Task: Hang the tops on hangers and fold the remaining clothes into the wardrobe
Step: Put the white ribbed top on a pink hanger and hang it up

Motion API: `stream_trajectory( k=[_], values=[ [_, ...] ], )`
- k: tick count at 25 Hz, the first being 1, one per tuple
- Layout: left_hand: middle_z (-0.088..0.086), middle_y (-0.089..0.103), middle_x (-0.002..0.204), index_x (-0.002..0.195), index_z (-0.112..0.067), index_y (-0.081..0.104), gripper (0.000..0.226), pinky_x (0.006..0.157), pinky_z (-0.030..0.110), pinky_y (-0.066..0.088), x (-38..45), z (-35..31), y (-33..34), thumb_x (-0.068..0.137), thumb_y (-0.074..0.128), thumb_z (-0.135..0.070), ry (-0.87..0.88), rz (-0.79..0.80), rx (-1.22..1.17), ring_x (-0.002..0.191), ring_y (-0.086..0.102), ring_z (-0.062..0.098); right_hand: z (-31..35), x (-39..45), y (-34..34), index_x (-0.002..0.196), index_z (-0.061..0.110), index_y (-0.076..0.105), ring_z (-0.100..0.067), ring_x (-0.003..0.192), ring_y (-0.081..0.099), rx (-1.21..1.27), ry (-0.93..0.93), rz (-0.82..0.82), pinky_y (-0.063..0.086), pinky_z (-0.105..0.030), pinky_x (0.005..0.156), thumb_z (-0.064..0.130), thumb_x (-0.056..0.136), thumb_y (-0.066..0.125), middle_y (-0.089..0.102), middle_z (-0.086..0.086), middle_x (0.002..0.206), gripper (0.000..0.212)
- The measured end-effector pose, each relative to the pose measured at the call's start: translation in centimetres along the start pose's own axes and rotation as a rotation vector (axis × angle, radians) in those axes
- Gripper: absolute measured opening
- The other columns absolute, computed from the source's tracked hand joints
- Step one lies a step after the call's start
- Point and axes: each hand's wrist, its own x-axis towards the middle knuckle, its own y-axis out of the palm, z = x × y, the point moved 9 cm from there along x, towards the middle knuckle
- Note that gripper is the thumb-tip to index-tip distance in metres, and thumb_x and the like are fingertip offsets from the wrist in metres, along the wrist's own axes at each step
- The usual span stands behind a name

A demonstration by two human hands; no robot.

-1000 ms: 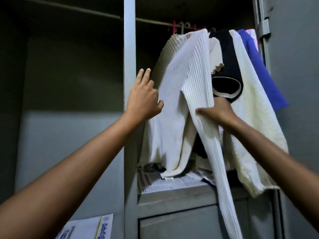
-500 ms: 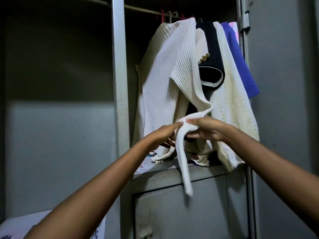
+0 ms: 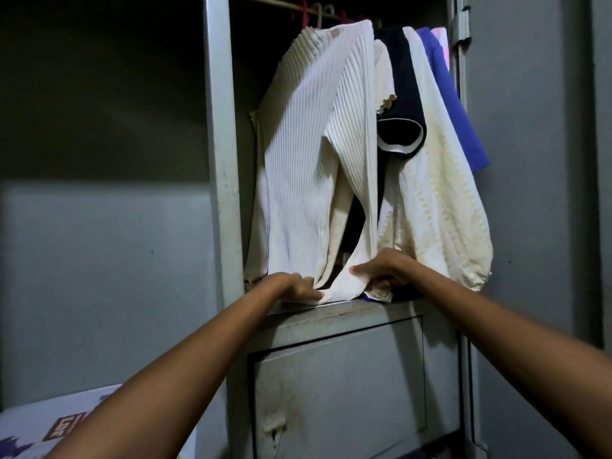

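White ribbed top (image 3: pixel 308 154) hangs long-axis vertical from the wardrobe rail (image 3: pixel 265 0), its hem down on the shelf (image 3: pixel 347 308). I see both arms reaching forward, knuckles up: my left hand (image 3: pixel 291 286) and right hand (image 3: pixel 384 268) each have their grip curled around its loose sleeve end on the shelf.
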Motion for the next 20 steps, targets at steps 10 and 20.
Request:
stream_trajectory(
  k=[10,20],
  values=[
    [0.006,0.051,0.122,0.118,-0.015,0.055,0.049,0.088,0.032,0.044,-1.8,-2.2,-1.9,0.08,0.064,-0.044,0.158,-0.396,-0.365,0.108,0.051,0.023,0.3,-2.5,0.4,0.092,0.006,0.065,-0.016,0.055,0.057,0.111,-0.246,-0.135,0.042,-0.024,0.046,0.018,0.072,0.079,0.063,-0.006,0.07,0.028],
    [0.008,0.07,0.091,0.084,-0.018,0.069,0.03,0.078,0.033,0.051,-4.4,1.9,-6.1,0.067,0.048,-0.031,0.041,-0.733,-0.925,0.087,0.062,0.026,3.4,-3.0,4.3,0.114,-0.015,0.046,-0.032,0.082,0.062,1.271,-0.128,0.24,0.059,-0.037,0.06,-0.01,0.093,0.042,0.06,-0.025,0.098,0.022]
  ],
)
